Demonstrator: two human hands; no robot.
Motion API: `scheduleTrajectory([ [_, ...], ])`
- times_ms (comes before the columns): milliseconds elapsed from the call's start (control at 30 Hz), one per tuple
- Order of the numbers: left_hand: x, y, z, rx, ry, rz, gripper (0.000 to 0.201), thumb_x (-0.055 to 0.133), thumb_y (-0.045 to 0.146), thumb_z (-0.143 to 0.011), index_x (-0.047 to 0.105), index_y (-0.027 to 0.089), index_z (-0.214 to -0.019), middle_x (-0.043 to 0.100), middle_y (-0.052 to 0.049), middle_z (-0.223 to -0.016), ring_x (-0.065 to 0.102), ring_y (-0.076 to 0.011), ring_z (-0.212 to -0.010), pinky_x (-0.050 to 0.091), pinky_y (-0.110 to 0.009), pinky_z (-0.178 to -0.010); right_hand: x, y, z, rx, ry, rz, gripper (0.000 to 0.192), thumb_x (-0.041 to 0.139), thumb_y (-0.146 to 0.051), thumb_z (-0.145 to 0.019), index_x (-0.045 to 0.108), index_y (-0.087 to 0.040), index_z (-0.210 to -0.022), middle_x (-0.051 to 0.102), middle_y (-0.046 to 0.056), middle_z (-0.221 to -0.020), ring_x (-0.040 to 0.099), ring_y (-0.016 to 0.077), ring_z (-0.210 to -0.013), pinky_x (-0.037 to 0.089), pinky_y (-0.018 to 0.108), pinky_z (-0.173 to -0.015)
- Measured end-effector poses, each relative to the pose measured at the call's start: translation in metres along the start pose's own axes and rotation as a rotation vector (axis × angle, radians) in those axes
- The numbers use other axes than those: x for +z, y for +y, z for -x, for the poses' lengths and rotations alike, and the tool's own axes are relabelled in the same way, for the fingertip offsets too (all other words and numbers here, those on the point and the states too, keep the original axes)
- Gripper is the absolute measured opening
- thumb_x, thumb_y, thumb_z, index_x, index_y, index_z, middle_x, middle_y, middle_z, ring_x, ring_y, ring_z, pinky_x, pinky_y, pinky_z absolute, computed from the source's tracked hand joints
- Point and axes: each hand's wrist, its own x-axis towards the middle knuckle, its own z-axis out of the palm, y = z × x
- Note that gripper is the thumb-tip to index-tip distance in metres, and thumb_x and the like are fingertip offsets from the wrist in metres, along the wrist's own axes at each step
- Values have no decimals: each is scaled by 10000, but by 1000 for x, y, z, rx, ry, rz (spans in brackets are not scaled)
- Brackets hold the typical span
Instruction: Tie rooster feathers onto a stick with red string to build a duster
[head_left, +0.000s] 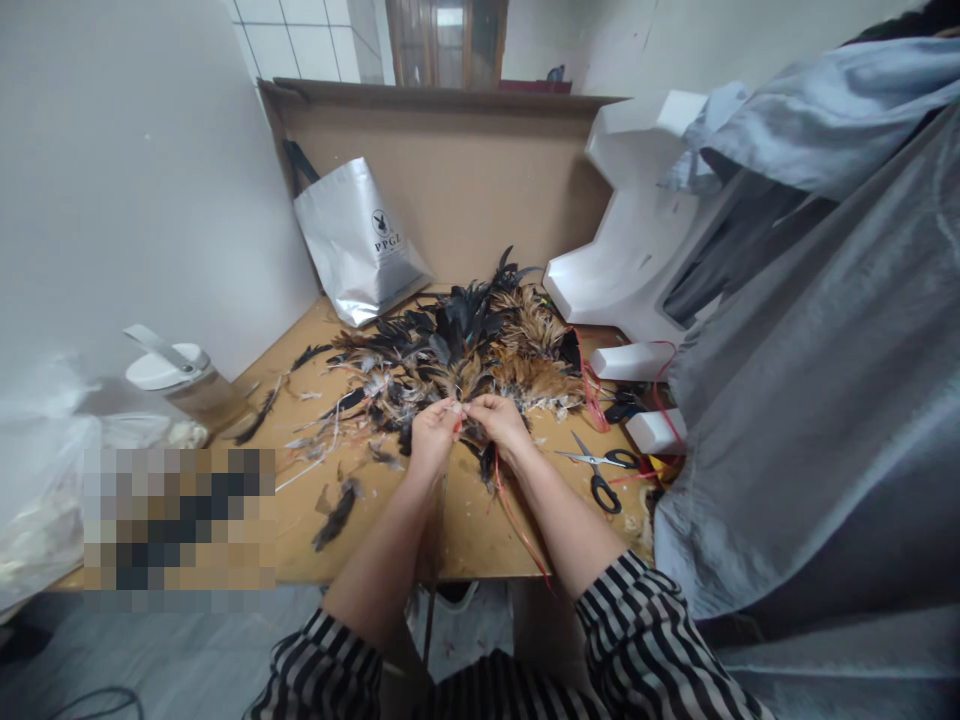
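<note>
Clearly left of the scissors point(595, 461), left hand point(435, 432) and right hand point(498, 420) pinch something small, unidentifiable, equally near the feathers point(463, 325) fanning away beyond them.

Soft light, stretched edges, slight blur

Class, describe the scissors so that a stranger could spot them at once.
On the brown table, look right of the right hand. The scissors lie there, blades spread; silver metal and black loops set them apart from the white block beside them.
</note>
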Motion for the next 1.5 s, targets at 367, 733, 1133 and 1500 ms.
scheduleTrajectory([
  [367, -6, 0, -2, 188, 34, -166, 210, 658, 78, -599, 681, 140, -798, 670, -63, -790, 590, -157, -727, 453, -228, -634, 7, 3, 5, -22, 75, 37, 172, 669, -306, -530, 611, -146, -556, 556, -9, -477, 407, 66, -397, 291, 196, -388],
  [733, 3, 10, 18, 335, 118, -389, 314, 590, 7, -644, 685, 217, -857, 543, -50, -704, 540, -176, -831, 394, -182, -693, 11, 12, 1, -27, 77, 74, 279, 665, -412, -557, 577, -147, -559, 432, -53, -388, 324, 55, -365, 247, 200, -381],
  [1133, 5, 13, 10, -39, 30, -189, 339, 672, 240, -659, 654, 101, -967, 659, -61, -705, 603, -118, -551, 497, -244, -559, -3, -3, 3, 57, -40, -125, 307, 739, -383, -458, 580, -143, -564, 498, -33, -394, 358, 53, -351, 240, 199, -376],
  [1500, 3, 10, 11, -261, -255, 108, 257, 693, 215, -651, 614, 81, -855, 619, -57, -653, 537, -73, -520, 414, -158, -466, -11, 0, 0, 47, -140, -157, 270, 716, -367, -517, 591, -149, -615, 521, -31, -428, 466, 99, -393, 367, 229, -427],
])
